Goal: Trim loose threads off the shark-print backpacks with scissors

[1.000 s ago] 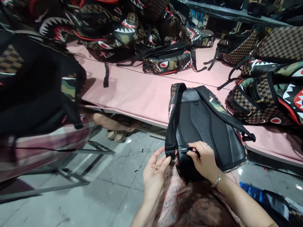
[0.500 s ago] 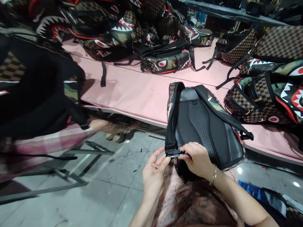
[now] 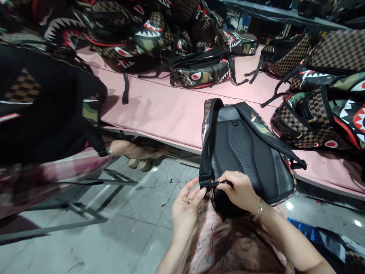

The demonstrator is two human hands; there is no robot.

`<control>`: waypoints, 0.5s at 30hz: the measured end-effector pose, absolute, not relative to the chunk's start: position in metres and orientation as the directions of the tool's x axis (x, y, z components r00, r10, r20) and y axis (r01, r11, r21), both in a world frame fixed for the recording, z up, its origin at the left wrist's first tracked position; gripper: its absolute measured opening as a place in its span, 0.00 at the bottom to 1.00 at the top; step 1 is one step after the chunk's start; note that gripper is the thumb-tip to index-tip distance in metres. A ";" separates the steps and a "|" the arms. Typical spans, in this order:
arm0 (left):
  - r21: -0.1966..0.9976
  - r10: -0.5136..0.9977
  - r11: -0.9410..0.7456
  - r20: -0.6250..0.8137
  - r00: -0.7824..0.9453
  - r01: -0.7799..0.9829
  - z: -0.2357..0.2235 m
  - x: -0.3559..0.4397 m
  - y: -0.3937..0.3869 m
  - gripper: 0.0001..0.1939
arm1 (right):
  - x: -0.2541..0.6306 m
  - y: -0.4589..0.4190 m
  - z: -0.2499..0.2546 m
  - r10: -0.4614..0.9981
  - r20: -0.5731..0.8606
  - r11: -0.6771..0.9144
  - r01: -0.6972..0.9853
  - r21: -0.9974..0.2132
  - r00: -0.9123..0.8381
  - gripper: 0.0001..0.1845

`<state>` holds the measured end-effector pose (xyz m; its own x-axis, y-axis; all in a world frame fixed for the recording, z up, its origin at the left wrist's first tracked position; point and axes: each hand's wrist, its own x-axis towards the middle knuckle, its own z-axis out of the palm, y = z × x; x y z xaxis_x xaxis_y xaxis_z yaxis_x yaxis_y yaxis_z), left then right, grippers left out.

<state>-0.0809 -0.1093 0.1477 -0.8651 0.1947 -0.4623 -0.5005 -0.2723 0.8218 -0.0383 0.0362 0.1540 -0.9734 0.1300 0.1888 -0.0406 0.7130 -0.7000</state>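
A black-backed backpack (image 3: 228, 148) lies with its padded back panel up, partly over the pink table's edge and partly at my lap. My left hand (image 3: 186, 205) pinches the lower end of its left shoulder strap (image 3: 204, 177) between thumb and fingers. Closed around small dark thread snips (image 3: 213, 184), my right hand (image 3: 239, 192) holds their pointed blades against that strap end, close to my left fingertips. The exact spot where the blades touch is too small to make out.
More shark-print, checkered backpacks (image 3: 196, 74) lie on the pink table (image 3: 154, 102), several heaped at the back left. At left, another person's arm (image 3: 128, 149) reaches under the table edge, beside a large black bag (image 3: 57, 114). A metal frame (image 3: 85, 219) stands on the tiled floor.
The thread snips have turned slightly at the strap end, their blades now looking darker and narrower. Both hands stay nearly in place. The black bag at left has shifted a little right.
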 end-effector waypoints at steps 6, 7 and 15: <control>0.786 0.211 -0.316 -0.489 -0.847 -0.532 0.147 -0.084 -0.110 0.28 | -0.038 0.035 0.153 0.103 0.236 0.709 -0.095 -0.699 -0.966 0.09; 0.775 0.217 -0.323 -0.499 -0.839 -0.544 0.146 -0.085 -0.110 0.28 | -0.038 0.035 0.154 0.117 0.248 0.683 -0.103 -0.723 -0.962 0.10; 0.763 0.298 -0.295 -0.498 -0.814 -0.575 0.143 -0.086 -0.112 0.23 | -0.072 0.016 0.147 0.386 0.085 0.466 0.114 -0.877 -0.919 0.27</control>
